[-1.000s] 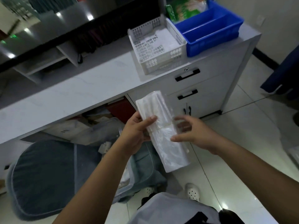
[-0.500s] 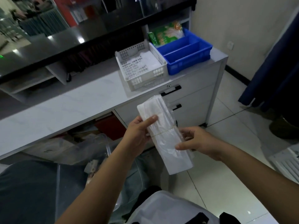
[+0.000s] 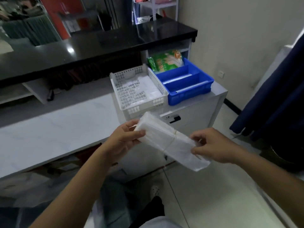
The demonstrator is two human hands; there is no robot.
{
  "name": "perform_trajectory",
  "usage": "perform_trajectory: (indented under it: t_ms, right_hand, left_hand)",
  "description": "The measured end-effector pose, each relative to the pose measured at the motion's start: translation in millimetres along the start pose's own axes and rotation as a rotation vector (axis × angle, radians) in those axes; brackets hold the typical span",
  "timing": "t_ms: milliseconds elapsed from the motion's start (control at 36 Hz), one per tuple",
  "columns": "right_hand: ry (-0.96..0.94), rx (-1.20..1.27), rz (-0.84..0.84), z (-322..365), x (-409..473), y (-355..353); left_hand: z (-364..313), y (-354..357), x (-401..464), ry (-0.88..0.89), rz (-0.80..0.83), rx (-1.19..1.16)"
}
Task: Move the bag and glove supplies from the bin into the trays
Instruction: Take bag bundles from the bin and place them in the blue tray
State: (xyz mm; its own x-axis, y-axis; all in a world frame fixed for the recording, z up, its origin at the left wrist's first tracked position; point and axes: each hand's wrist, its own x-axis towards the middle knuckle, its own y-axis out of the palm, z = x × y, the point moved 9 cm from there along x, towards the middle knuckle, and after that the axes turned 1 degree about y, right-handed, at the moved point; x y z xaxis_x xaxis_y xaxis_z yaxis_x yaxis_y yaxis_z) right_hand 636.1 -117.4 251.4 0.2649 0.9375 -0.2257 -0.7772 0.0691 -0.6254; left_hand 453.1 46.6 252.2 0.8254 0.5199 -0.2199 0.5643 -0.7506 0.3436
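A bundle of clear plastic bags (image 3: 166, 139), bound by a rubber band, lies tilted between both hands in front of the counter. My left hand (image 3: 125, 140) grips its upper left end, thumb on top. My right hand (image 3: 212, 145) pinches its lower right part. Just behind the bundle, a white perforated tray (image 3: 125, 94) stands on the counter with clear bags lying in it. To its right is a blue divided tray (image 3: 194, 91); a green glove packet (image 3: 164, 61) leans in its back compartment.
The white counter (image 3: 57, 127) runs left, with a black upper ledge (image 3: 98, 46) behind it. Drawers (image 3: 189, 122) sit below the trays. A grey bin (image 3: 24, 186) with clear plastic stands under the counter at lower left. A dark blue curtain (image 3: 271, 99) hangs at right.
The view has lifted and closed in on the trays. The bundle has swung from nearly upright to a flatter tilt and sits nearer the white tray. Both hands still hold it.
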Motion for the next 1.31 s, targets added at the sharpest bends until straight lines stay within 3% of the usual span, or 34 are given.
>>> perform_trajectory:
  t_ms: [167, 361, 500, 583, 667, 750, 889, 1111, 1306]
  right_hand:
    - [-0.044, -0.305, 0.038, 35.6, 84.9, -58.1]
    - [-0.030, -0.613, 0.126, 72.9, 181.0, -99.0]
    - [-0.046, -0.759, 0.112, 80.2, 232.6, -121.5]
    - [-0.028, -0.770, 0.105, 68.6, 252.3, -136.2]
    - [0.000, -0.764, 0.082, 46.6, 264.9, -156.3]
    - [-0.012, -0.754, 0.049, 27.8, 280.2, -182.4]
    - [-0.063, -0.756, 0.029, 6.2, 325.9, -228.1]
    - [-0.272, -0.748, 0.000, -25.6, 408.1, -284.3]
    - [-0.432, -0.848, -0.023, -65.8, 474.7, -277.0]
  left_hand:
    - [-57.1, -26.7, 52.4, -0.033, 0.335, 0.323]
    - [-107.8, -51.5, 136.7, -0.121, 0.345, 0.736]
    - [-125.4, -43.9, 200.2, -0.176, 0.446, 1.157]
    - [-123.7, -27.8, 231.9, -0.110, 0.494, 1.462]
    - [-123.3, -8.9, 263.2, 0.073, 0.449, 1.721]
    - [-121.4, 6.7, 294.5, 0.162, 0.420, 1.762]
    - [-128.3, 15.1, 343.3, 0.177, 0.294, 1.715]
    - [-147.6, 23.7, 419.6, 0.249, -0.053, 1.834]
    - [-134.8, 7.4, 482.7, 0.155, -0.260, 1.909]
